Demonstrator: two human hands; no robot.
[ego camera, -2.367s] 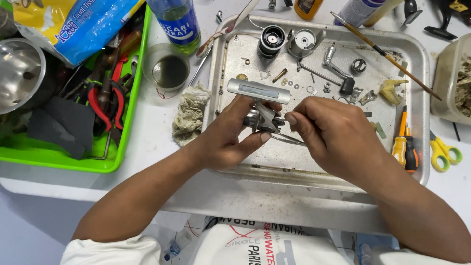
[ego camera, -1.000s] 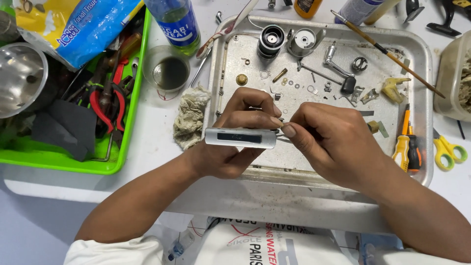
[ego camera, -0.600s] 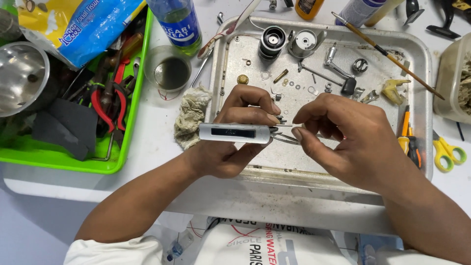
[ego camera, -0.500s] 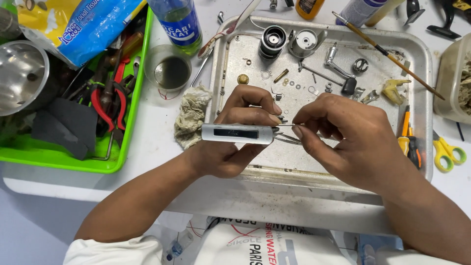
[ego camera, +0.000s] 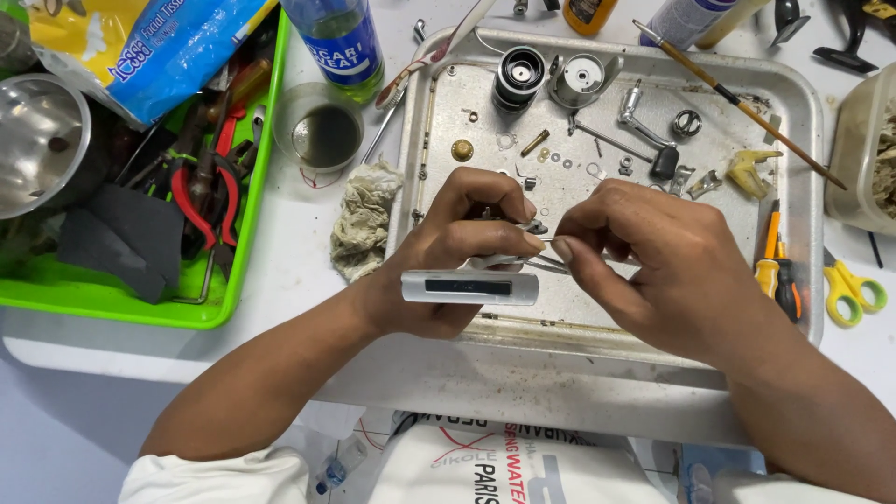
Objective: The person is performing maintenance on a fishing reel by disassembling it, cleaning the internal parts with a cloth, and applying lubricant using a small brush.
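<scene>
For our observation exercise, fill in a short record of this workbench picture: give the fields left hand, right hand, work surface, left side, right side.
left hand: left hand grips a silver handled part with a dark slot
right hand: right hand pinches a thin metal tool at the part
work surface: metal tray holding small metal parts, washers and a brush
left side: green bin with red-handled pliers; cup of dark liquid; rag
right side: yellow scissors; orange-handled tool
</scene>
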